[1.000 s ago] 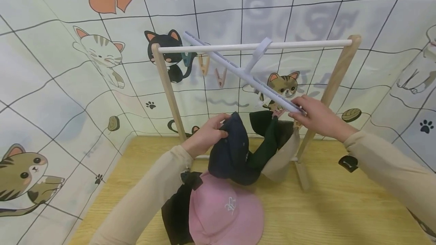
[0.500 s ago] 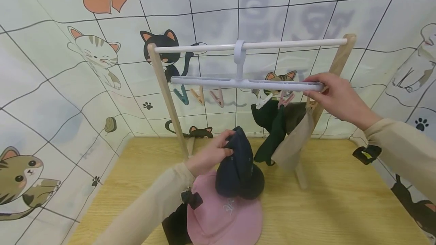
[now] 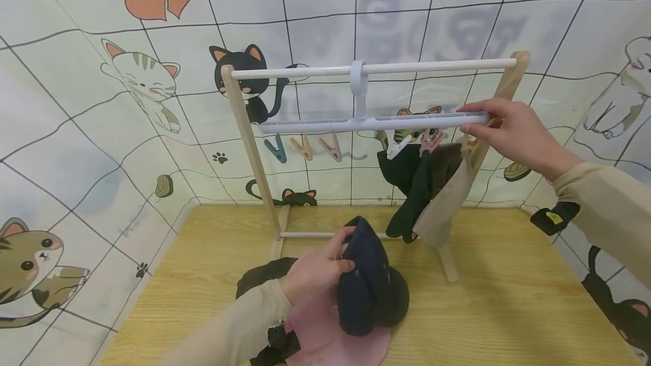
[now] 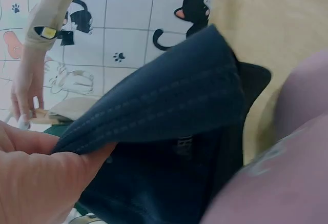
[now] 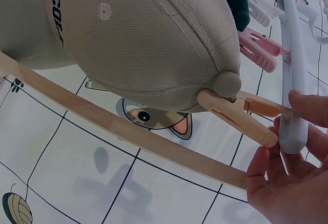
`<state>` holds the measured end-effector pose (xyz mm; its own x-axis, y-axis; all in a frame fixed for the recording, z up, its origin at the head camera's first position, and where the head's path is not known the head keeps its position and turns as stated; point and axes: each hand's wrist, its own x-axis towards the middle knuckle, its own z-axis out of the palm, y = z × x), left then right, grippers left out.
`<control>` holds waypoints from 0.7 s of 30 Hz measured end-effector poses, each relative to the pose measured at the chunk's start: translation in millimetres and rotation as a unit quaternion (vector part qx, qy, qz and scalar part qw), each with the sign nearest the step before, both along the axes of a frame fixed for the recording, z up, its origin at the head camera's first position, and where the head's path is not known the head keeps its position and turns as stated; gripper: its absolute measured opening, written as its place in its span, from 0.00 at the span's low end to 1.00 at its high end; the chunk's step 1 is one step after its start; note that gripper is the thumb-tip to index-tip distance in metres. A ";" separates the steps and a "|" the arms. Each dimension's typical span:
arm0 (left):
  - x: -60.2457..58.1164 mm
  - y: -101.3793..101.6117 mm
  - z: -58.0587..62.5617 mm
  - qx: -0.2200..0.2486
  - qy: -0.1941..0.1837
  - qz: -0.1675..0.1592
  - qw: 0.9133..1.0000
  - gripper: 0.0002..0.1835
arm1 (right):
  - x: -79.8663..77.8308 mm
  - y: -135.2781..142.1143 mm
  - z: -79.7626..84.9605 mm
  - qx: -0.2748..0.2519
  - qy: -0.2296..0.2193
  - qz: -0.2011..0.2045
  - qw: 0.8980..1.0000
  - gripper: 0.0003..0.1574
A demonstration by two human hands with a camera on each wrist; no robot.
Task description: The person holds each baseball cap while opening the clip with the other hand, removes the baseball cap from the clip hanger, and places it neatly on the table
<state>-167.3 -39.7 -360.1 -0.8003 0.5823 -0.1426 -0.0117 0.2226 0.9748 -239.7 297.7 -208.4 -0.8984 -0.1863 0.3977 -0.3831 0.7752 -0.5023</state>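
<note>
My left hand [image 3: 317, 270] pinches the edge of a navy baseball cap [image 3: 363, 287], which hangs above the table and in front of a pink cap [image 3: 325, 338]. The left wrist view shows the thumb and fingers on the stitched edge of the navy cap [image 4: 159, 96]. My right hand [image 3: 519, 134] holds the right end of a pale lilac clip hanger [image 3: 310, 127] hooked over a rod. From its right half hang a beige cap [image 3: 442, 208], gripped by an orange clip [image 5: 238, 119], and a dark green cap [image 3: 414, 202] on a pink clip [image 3: 431, 142].
Three clips, teal [image 3: 276, 148], yellow-orange [image 3: 302, 147] and pink [image 3: 331, 147], hang without caps on the hanger's left half. A wooden-legged rack with a white rod [image 3: 432, 66] stands on the table [image 3: 508, 287]. A dark brown cap [image 3: 261, 275] lies beside the pink one.
The slanted hanger has turned nearly level, its right end raised by my right hand. My left hand has lowered the navy cap away from the hanging caps, towards the pink cap.
</note>
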 end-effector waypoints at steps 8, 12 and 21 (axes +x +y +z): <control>23.9 -11.1 -27.5 0.126 -0.066 -0.014 0.990 0.36 | -2.7 -1.9 -0.1 -0.015 -0.011 0.000 1.000 0.24; 34.0 -21.2 -40.1 0.100 -0.021 -0.011 0.995 0.38 | -3.7 -1.7 -2.6 -0.021 -0.015 0.000 1.000 0.24; 46.6 -45.5 -58.6 0.048 0.079 0.013 0.996 0.38 | -4.1 -0.9 -9.7 -0.044 -0.012 -0.005 0.999 0.25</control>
<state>-120.7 -85.1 -418.7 -0.8237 0.5655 0.0417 0.1386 0.1295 0.9818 -243.9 296.8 -218.1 -0.9092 -0.1425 0.3911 -0.3629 0.7317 -0.5770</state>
